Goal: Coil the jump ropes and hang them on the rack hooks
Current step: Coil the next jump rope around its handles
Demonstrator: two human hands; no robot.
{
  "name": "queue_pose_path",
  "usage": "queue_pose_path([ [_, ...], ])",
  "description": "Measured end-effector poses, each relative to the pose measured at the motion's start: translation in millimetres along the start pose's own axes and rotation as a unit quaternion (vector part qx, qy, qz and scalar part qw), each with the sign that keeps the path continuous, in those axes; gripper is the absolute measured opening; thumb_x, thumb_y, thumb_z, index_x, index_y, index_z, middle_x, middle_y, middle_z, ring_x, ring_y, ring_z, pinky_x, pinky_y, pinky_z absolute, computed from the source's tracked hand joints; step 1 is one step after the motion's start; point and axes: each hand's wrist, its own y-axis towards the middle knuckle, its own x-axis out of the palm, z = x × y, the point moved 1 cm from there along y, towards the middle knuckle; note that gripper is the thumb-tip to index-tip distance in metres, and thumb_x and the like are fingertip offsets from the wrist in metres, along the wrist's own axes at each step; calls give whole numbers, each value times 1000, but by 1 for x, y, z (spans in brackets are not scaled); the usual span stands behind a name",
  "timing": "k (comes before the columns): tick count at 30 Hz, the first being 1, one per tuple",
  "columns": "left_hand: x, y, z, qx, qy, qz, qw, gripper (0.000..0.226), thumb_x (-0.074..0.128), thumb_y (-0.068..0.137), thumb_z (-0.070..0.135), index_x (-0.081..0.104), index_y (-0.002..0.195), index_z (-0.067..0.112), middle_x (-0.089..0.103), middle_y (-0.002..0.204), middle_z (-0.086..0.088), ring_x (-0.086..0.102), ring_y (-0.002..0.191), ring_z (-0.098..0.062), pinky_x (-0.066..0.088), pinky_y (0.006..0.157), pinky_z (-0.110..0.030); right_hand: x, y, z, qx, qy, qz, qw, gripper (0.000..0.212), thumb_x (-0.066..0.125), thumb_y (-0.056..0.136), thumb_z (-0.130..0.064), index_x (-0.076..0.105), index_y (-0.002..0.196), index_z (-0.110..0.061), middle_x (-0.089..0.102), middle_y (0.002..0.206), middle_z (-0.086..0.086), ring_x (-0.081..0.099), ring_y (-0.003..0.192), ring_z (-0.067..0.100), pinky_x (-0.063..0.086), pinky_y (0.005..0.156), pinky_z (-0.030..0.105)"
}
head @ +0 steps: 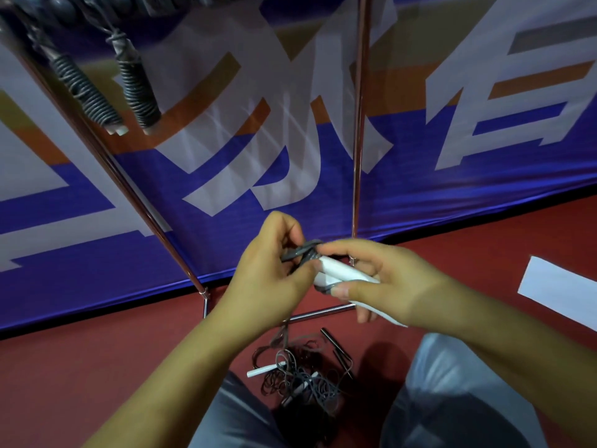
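Note:
My right hand [384, 279] grips the white handles [342, 273] of a jump rope, held side by side. My left hand [268, 273] pinches the grey cord [302, 250] and holds a loop of it against the handle tops. The rest of the cord hangs down to a tangled pile of ropes [303, 379] on the red floor between my knees. Two coiled grey ropes [139, 88] hang from the rack at the upper left.
The rack's thin metal poles [357, 156] and base bar [323, 313] stand in front of a blue, white and orange banner [452, 195]. A white sheet [562, 292] lies on the floor at right. Black handles [336, 347] lie beside the pile.

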Motion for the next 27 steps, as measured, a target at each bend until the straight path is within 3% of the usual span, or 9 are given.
queue_pose_path([
  [2,2,-2,2,7,-3,3,1000,36,66,83,-1,39,80,24,51,64,6,41,47,-3,35,46,-17,-1,-1,-1,13,-1,5,1000,49,70,85,-19,38,114,-40,69,64,0,66,54,19,51,52,25],
  [4,4,-6,1,28,19,10,999,38,64,85,3,38,79,30,52,69,3,41,48,-4,35,46,-18,-1,-2,-1,10,4,-2,1000,60,70,84,-19,30,118,-47,69,64,5,68,56,21,55,56,29],
  [7,6,-10,-3,87,74,25,993,35,60,82,11,35,81,35,51,79,5,44,54,-8,39,49,-27,1,0,1,10,31,-5,999,59,69,84,-17,38,117,-56,69,66,1,68,57,20,57,61,38],
  [10,6,-10,-5,144,118,43,981,43,58,79,5,33,80,40,50,77,10,46,60,-7,40,52,-29,5,3,3,6,70,15,997,55,68,85,-12,46,114,-53,69,73,10,66,55,18,54,55,29],
  [14,8,-8,-7,154,162,64,973,28,60,83,14,40,84,34,48,72,19,49,64,-3,41,54,-26,7,3,4,-9,78,59,995,57,68,85,-10,46,118,-50,71,80,3,64,54,13,46,49,18],
  [17,8,-9,-6,95,135,79,983,34,68,85,14,41,83,34,55,75,11,54,70,-9,44,59,-23,5,5,8,-27,63,108,992,56,69,84,-12,47,113,-54,70,83,1,65,55,14,47,52,19],
  [20,6,-6,-2,-35,-21,22,999,22,73,81,23,52,88,25,56,68,6,49,52,-7,42,50,-22,-1,8,9,-44,52,168,983,52,71,82,-13,51,106,-55,69,85,-2,65,55,15,55,61,31],
  [23,8,-1,2,-155,-217,-99,959,42,63,82,47,62,88,5,58,59,-3,47,43,-11,38,42,-22,-2,8,8,-57,30,178,982,52,71,83,-12,51,106,-55,69,85,-9,65,54,11,56,64,33],
  [27,6,8,4,-239,-331,-180,895,49,47,82,48,72,89,6,49,42,-5,34,29,-7,28,32,-14,-3,8,6,-64,12,187,980,55,67,86,-12,46,115,-55,68,81,-15,65,57,8,54,64,21],
])
